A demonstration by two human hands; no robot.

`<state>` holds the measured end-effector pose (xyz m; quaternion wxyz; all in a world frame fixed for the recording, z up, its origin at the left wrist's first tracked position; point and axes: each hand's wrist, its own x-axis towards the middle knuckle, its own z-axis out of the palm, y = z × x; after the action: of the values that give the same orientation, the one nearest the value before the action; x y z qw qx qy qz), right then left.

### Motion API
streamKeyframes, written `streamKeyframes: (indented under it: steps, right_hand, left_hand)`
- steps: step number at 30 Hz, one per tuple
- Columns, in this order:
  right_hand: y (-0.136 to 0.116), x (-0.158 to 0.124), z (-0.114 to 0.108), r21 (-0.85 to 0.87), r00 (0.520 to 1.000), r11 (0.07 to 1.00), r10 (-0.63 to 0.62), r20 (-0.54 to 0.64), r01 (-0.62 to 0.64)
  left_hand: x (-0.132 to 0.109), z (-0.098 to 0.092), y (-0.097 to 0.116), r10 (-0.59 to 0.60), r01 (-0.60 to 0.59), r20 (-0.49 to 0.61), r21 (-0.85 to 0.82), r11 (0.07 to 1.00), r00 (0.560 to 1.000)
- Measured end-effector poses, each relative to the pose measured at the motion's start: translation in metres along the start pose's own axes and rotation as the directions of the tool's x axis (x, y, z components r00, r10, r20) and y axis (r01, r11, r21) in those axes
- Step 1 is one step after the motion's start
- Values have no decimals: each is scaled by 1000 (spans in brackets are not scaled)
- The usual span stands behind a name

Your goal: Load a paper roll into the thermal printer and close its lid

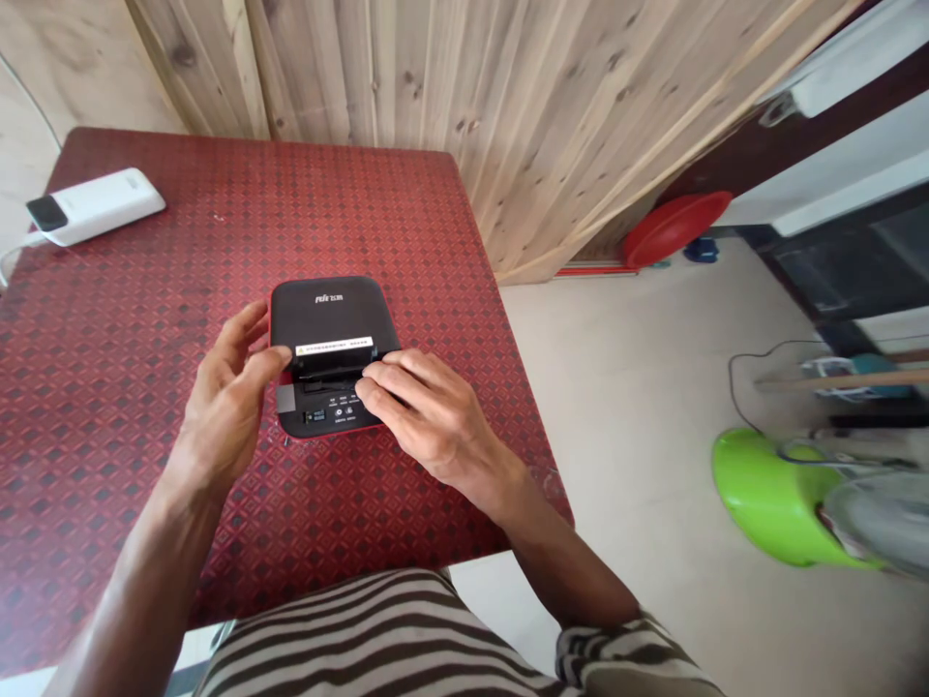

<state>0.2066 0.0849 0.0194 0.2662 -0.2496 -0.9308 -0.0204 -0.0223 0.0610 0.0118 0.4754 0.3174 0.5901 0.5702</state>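
Observation:
A black receipt printer with red side edges lies on the table. A white warning strip runs across its lid, just above a dark slot. Below the slot is a panel with small buttons and printed marks. My left hand grips the printer's left side, thumb on the top by the slot and fingers along the edge. My right hand lies over the right side, its fingers bent together at the slot's right end. Those fingers hide part of the panel, and my right thumb is out of sight.
The red patterned table stands against a wood-plank wall. A white power bank with a cable lies at its far left. On the floor to the right are a green stool or tub and a red basin.

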Motion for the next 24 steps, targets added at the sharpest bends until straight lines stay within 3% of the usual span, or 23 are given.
streamKeyframes:
  steps: [11, 21, 24]
  right_hand:
    - [-7, -9, 10, 34, 995, 997, 71, -68, -69]
    - [-8, -8, 7, 100, 994, 989, 107, -16, -105]
    - [-7, -6, 9, 95, 993, 991, 100, -55, -95]
  left_hand:
    - [-12, -7, -15, 136, -149, 97, 141, 979, 986]
    - [-15, 1, -16, 159, -164, 42, 167, 972, 986]
    - [-15, 3, -16, 162, -165, 30, 148, 975, 986]
